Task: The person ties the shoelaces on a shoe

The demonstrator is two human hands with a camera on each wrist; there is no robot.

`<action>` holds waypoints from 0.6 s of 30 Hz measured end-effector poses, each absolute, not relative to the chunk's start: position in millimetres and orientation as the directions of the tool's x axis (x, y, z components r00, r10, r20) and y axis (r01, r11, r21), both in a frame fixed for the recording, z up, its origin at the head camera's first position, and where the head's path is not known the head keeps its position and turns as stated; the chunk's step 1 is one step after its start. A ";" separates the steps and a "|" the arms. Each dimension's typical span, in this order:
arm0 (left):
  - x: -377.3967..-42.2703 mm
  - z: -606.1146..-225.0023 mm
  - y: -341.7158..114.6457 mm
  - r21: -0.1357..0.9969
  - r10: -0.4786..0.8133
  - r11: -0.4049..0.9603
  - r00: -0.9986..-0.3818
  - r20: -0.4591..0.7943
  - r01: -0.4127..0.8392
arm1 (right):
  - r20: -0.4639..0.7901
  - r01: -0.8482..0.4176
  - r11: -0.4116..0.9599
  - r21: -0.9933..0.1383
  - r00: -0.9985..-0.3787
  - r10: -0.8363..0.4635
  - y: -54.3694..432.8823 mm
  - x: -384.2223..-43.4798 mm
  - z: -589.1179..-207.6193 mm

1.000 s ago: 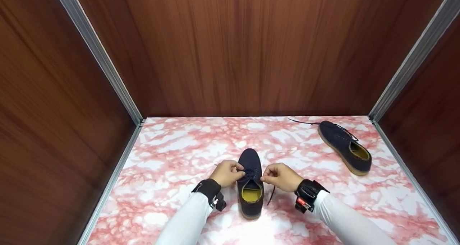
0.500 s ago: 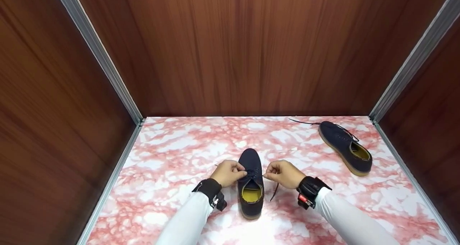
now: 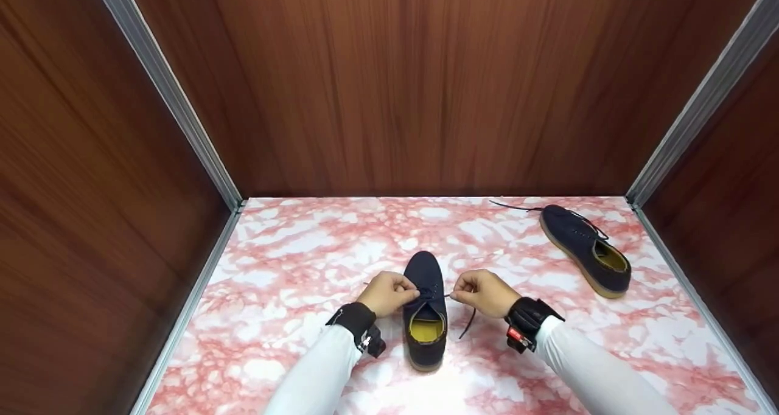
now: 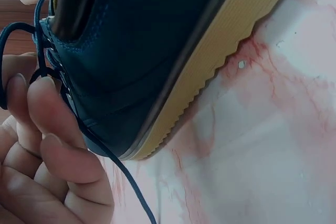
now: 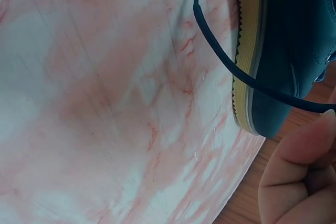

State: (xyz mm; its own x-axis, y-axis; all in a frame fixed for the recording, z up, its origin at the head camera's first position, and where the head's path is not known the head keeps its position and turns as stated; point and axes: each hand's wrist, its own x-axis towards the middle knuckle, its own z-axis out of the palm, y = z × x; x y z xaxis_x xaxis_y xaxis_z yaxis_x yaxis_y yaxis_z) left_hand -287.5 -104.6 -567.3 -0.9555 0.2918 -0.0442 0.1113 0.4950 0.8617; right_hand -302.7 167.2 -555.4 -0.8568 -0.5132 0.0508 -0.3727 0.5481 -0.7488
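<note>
The near shoe (image 3: 426, 310) stands upright on its sole near the middle of the table (image 3: 286, 354), toe toward 12 o'clock and heel toward 6, its mouth showing a yellow insole (image 3: 426, 330). At its 9 o'clock the left hand (image 3: 386, 294) pinches the lace (image 5: 252, 83) between thumb and fingertips just over the knot, a loop rising beside the fingers in the left wrist view. At 3 o'clock the right hand (image 3: 485, 294) pinches the other lace end, which runs straight from the knot to its fingertips, a loose tail hanging toward 6.

At 2 o'clock, well apart, the far shoe (image 3: 566, 235) rests with its toe toward 11, a yellow lining (image 3: 610, 257) in its mouth and a trailing lace (image 3: 514, 207) reaching toward 9, near the back edge.

The table meets a wood-grained back wall (image 3: 389, 98) at 12; a left metal strip (image 3: 184, 317) borders it at 9, a right metal strip (image 3: 697, 305) at 3. The far shoe sits near the right and back edges; broad marbled surface spreads from the near shoe toward 9, 10 and 12, with room around both wrists
</note>
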 end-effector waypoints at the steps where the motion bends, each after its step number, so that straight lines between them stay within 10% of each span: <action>1: -287.4 -567.3 -104.5 0.863 0.291 0.493 -0.956 -0.044 0.110 | 0.049 -0.371 0.550 -0.749 -0.858 -0.511 166.7 -302.6 -555.2; 18: -282.4 -565.8 -101.1 0.897 0.290 0.437 -0.955 -0.068 0.068 | 0.060 -0.328 0.573 -0.751 -0.898 -0.436 140.9 -300.3 -556.6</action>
State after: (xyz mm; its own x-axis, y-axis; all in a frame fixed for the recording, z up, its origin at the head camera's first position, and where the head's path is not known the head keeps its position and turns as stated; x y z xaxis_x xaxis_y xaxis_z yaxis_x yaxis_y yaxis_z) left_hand -282.4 -101.1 -565.8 -0.9546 0.2900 -0.0684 0.0683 0.4366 0.8971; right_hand -300.3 140.9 -556.6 -0.8980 -0.4357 0.0604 -0.3283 0.5726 -0.7512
